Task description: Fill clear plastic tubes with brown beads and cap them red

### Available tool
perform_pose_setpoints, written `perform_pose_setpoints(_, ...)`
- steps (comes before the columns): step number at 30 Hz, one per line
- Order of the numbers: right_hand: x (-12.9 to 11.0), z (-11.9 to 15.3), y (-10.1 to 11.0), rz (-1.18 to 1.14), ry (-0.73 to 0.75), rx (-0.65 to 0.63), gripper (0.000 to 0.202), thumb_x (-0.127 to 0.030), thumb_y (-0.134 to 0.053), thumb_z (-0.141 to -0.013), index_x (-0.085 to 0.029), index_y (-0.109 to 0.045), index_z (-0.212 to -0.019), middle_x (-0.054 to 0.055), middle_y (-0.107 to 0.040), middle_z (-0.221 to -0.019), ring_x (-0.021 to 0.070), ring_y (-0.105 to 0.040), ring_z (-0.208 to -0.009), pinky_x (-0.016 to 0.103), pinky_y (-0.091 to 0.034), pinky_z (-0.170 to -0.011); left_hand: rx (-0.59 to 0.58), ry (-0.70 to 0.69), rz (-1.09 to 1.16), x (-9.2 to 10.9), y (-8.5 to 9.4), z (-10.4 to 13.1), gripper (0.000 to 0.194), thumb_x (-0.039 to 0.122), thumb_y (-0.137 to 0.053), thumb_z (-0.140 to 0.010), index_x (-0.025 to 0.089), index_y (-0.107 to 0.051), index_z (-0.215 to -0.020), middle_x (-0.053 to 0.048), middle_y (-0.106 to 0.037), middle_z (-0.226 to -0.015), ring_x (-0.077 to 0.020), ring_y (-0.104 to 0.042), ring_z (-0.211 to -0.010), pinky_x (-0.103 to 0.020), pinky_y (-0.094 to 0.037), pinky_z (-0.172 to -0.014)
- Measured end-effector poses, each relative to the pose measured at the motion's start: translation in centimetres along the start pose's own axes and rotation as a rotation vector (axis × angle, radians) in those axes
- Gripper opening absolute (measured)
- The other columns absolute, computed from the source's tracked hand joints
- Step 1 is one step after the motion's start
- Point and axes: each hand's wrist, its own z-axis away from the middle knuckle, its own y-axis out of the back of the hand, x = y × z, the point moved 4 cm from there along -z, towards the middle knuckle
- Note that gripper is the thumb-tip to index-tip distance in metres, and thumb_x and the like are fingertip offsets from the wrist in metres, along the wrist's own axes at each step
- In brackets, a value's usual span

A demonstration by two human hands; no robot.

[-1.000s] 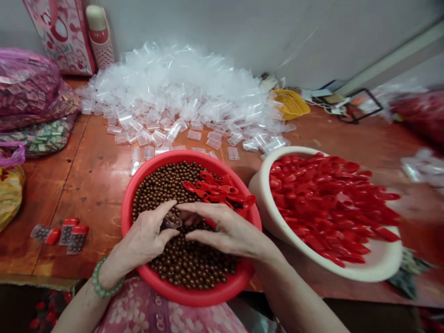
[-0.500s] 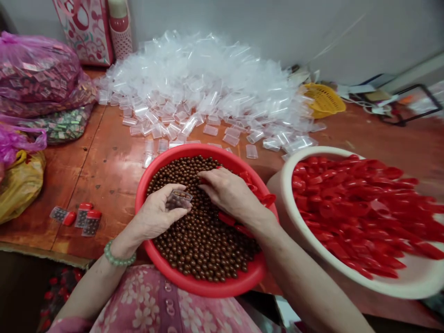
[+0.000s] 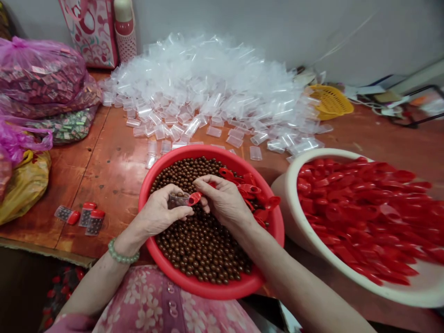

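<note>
Right hand (image 3: 225,201) drawing nearer left hand (image 3: 159,212) since earlier, fingers pinching a red piece (image 3: 194,199) against the clear case (image 3: 178,200), above the red basin (image 3: 208,292). Left fingers gripping the case: likely light, stiff, slick; sides probably offering best hold.

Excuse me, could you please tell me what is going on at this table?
Over a red basin of small brown balls, the person's left hand holds a clear plastic container with some balls inside. The right hand holds a red plastic cap at its mouth, not yet fitted. Three capped containers lie on the table to the left, a white tub of red plastic pieces stands to the right, and a heap of clear containers lies behind.
</note>
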Motion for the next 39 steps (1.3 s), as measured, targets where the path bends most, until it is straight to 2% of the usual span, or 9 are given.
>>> perform_pose_setpoints(3,-0.5,0.3,-0.3,0.294,0.208,0.036,0.032,-0.05,-0.068,-0.076,-0.019,-0.062,-0.081,-0.003,-0.059,-0.051,0.0109,-0.05,-0.041,0.022,-0.043,-0.04,0.039,-0.017,-0.036,-0.1,0.3,-0.3,0.026,0.023,-0.071,-0.07,0.016,-0.053,-0.087,-0.001,-0.066,-0.079,-0.0147,-0.065,-0.076,-0.03,-0.05,-0.074)
perform_pose_setpoints(6,-1.4,1.0,-0.9,0.573,0.508,0.019,0.02,-0.039,-0.057,-0.087,-0.02,-0.063,-0.089,0.004,-0.068,-0.079,0.0172,-0.064,-0.07,0.03,-0.054,-0.067,0.052,-0.022,0.011,-0.1,0.4,-0.5,0.025,0.021,-0.07,-0.07,0.015,-0.054,-0.088,0.0,-0.064,-0.08,-0.0137,-0.064,-0.074,-0.032,-0.051,-0.077)
perform_pose_setpoints(11,-1.3,2.2,-1.5,0.661,0.533,-0.291,0.04,-0.038,-0.045,-0.096,-0.021,-0.043,-0.132,0.009,-0.067,-0.108,0.0196,-0.067,-0.087,0.034,-0.055,-0.08,0.053,-0.042,0.082,0.0,0.5,-0.6,0.024,0.026,-0.071,-0.073,0.014,-0.054,-0.084,0.001,-0.061,-0.078,-0.0114,-0.06,-0.071,-0.028,-0.05,-0.072)
perform_pose_setpoints(14,-1.5,2.9,-1.3,0.726,0.572,-0.33,0.048,-0.035,-0.051,-0.094,-0.023,-0.035,-0.137,0.011,-0.064,-0.121,0.0228,-0.065,-0.106,0.037,-0.052,-0.091,0.054,-0.056,0.112,0.0,0.5,-0.5,0.027,0.028,-0.074,-0.071,0.013,-0.057,-0.086,0.0,-0.061,-0.082,-0.0112,-0.059,-0.076,-0.025,-0.049,-0.072)
perform_pose_setpoints(21,-2.1,2.7,-0.4,0.639,0.617,-0.223,0.015,-0.027,-0.055,-0.092,-0.023,-0.058,-0.106,0.005,-0.065,-0.095,0.0175,-0.065,-0.082,0.03,-0.054,-0.073,-0.104,-0.02,0.33,0.3,0.1,-0.2,0.029,0.023,-0.073,-0.072,0.013,-0.058,-0.094,-0.002,-0.062,-0.087,-0.0118,-0.063,-0.077,-0.026,-0.052,-0.074)
perform_pose_setpoints(24,-2.2,1.8,0.4,0.429,0.481,-0.162,0.026,-0.031,-0.06,-0.089,-0.023,-0.055,-0.114,-0.002,-0.057,-0.078,0.0105,-0.057,-0.056,0.024,-0.048,-0.051,-0.158,0.032,0.388,0.2,0.2,-0.1,0.033,0.012,-0.07,-0.068,0.012,-0.059,-0.099,-0.006,-0.066,-0.095,-0.0146,-0.067,-0.081,-0.028,-0.052,-0.077)
perform_pose_setpoints(27,-2.3,1.2,0.7,0.232,0.367,-0.138,0.04,-0.036,-0.068,-0.082,-0.024,-0.049,-0.115,-0.006,-0.056,-0.074,0.0078,-0.052,-0.047,0.021,-0.041,-0.041,-0.206,0.066,0.474,0.2,0.4,0.0,0.042,0.006,-0.067,-0.063,0.013,-0.061,-0.103,-0.008,-0.068,-0.102,-0.0177,-0.069,-0.086,-0.031,-0.051,-0.082)
perform_pose_setpoints(32,-3.2,1.2,0.6,0.251,0.363,-0.112,0.03,-0.041,-0.064,-0.086,-0.023,-0.051,-0.106,-0.006,-0.055,-0.065,0.0099,-0.052,-0.05,0.022,-0.041,-0.046,-0.36,0.065,0.571,0.2,0.4,0.2,0.046,0.007,-0.064,-0.064,0.012,-0.063,-0.109,-0.012,-0.071,-0.106,-0.0228,-0.068,-0.097,-0.036,-0.05,-0.089)
perform_pose_setpoints(39,-4.2,1.7,-0.2,0.402,0.57,-0.182,0.027,-0.037,-0.064,-0.087,-0.024,-0.061,-0.111,0.001,-0.062,-0.09,0.015,-0.058,-0.081,0.029,-0.048,-0.077,-0.367,0.077,0.566,0.1,0.3,-0.1,0.042,0.006,-0.064,-0.065,0.012,-0.066,-0.106,-0.01,-0.073,-0.103,-0.0212,-0.069,-0.095,-0.033,-0.051,-0.087)
